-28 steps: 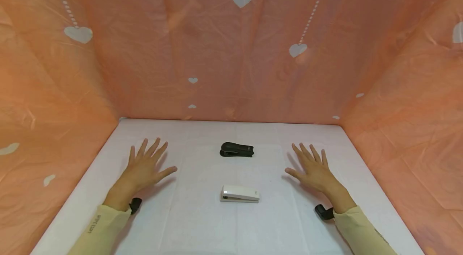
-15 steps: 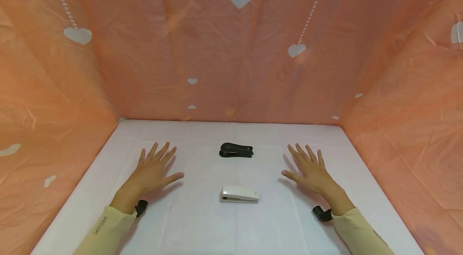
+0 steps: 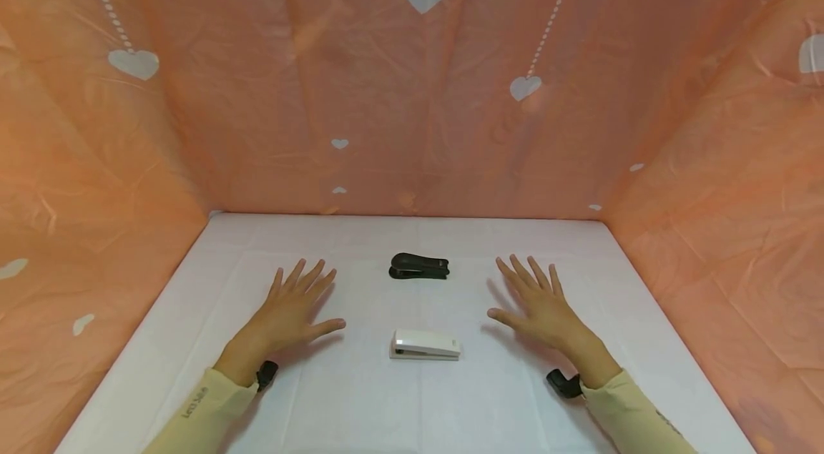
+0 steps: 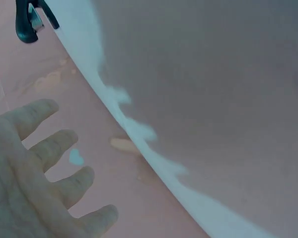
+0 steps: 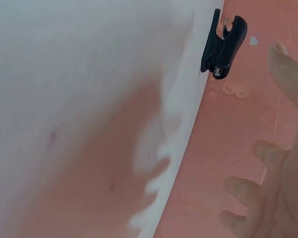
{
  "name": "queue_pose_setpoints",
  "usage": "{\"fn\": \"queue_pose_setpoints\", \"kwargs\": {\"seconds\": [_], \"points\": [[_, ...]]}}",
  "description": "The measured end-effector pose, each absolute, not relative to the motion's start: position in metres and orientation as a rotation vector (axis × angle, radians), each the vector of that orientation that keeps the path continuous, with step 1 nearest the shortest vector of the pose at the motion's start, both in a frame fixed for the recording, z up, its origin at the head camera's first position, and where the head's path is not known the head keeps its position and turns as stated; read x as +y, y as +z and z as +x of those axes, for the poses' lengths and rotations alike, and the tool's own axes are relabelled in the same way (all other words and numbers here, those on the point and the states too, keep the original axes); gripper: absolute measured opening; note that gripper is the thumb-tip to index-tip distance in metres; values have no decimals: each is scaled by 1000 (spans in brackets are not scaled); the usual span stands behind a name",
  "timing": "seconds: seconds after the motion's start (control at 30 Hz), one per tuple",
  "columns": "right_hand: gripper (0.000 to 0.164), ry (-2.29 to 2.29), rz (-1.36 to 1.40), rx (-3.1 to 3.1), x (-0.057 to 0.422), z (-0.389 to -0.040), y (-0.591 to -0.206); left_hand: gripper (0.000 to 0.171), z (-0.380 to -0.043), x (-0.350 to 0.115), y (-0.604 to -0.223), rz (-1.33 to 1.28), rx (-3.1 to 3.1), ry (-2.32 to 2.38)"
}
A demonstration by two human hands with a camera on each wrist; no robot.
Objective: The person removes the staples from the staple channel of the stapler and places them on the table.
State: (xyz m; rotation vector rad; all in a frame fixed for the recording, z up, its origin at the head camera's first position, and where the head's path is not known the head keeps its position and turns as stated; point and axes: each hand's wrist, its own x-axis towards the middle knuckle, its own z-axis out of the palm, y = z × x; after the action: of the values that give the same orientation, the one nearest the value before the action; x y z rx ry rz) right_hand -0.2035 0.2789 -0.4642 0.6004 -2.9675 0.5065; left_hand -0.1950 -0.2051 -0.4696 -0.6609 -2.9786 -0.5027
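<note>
A black stapler (image 3: 419,267) lies on the white tabletop (image 3: 360,411), toward its far side. Nearer the front is a white stapler (image 3: 425,345), roughly in line with the black one. My left hand (image 3: 286,314) hovers left of both staplers, fingers spread, holding nothing. On the other side my right hand (image 3: 541,314) is likewise spread and holds nothing. Neither hand touches a stapler. The left wrist view catches part of the black stapler (image 4: 30,21) at the top, beyond the fingers (image 4: 72,186). In the right wrist view the whole black stapler (image 5: 223,47) shows.
Orange cloth (image 3: 412,118) printed with pale hearts encloses the table at the back and both sides. A black wrist device (image 3: 267,374) sits at the left cuff, another black device (image 3: 563,384) at the right. Shadows of the hands fall on the tabletop.
Both hands have moved inward toward the staplers, the left hand to the right and the right hand to the left. The staplers stay where they were on the table.
</note>
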Motion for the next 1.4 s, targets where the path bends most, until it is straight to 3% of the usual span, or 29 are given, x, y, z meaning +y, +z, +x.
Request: {"fn": "queue_pose_setpoints", "kwargs": {"seconds": [1.4], "points": [[95,522,974,-2824,221,-180,-468,102,-188,-155,-471,-1023,-2983,-546]]}}
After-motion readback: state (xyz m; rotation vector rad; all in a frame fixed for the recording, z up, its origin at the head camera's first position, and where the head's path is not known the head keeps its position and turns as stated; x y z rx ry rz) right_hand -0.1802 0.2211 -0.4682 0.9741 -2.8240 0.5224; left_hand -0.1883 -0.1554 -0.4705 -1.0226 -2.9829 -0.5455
